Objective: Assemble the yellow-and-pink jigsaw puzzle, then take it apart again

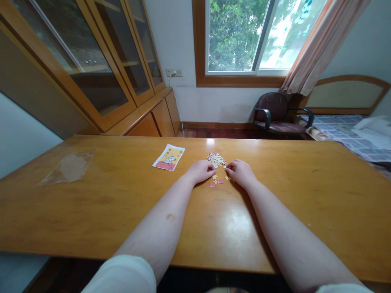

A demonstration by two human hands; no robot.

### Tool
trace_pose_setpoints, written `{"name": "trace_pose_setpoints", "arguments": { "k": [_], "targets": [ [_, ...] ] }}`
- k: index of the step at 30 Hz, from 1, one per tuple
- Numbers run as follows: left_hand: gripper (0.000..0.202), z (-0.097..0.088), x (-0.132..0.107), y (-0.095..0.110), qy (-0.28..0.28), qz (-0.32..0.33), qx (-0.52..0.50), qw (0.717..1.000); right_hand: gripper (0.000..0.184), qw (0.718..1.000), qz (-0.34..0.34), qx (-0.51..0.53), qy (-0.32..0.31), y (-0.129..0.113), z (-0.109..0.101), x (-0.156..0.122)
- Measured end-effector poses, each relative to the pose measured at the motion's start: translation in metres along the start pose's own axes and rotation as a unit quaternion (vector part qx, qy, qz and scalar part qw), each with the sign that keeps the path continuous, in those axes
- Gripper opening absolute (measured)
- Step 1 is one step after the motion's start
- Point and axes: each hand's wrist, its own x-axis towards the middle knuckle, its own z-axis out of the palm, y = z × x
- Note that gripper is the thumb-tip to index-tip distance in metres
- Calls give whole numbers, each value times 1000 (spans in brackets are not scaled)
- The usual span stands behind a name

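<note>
A small heap of jigsaw pieces (216,159) lies on the wooden table (91,203), past both my hands. My left hand (201,171) rests on the table with its fingers curled, its fingertips touching the near left edge of the heap. My right hand (241,171) is curled too, pinching at loose pieces by the heap's right side. Between the hands lie a few separate pieces (216,181), some red. Whether either hand actually holds a piece is too small to make out.
A printed picture card (169,157) lies left of the heap. A clear plastic bag (69,167) lies at the table's far left. Beyond the table are a glass-door cabinet (100,69), an armchair (279,116) under the window, and a bed (360,134).
</note>
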Motion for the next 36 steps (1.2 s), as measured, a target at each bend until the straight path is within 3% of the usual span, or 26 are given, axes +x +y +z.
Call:
{"name": "trace_pose_setpoints", "arguments": {
  "k": [5,11,16,22,27,36],
  "targets": [
    [26,-1,3,-4,79,-50,4,996,23,999,-27,-25,7,0,1,1],
    [20,-2,6,-15,167,-126,-14,978,13,997,-46,47,-28,-5,1,-2],
    [19,0,4,-12,139,-94,-23,986,8,993,-84,78,-29,-10,0,-5],
    [24,2,3,-7,81,-40,18,996,9,977,-149,125,-85,-20,3,-8],
    [25,3,2,-8,71,-33,27,997,15,970,-153,162,-93,-16,-7,-8],
    [18,4,3,-8,61,-29,21,998,27,935,-250,202,-149,-26,-7,-14]
  ]
}}
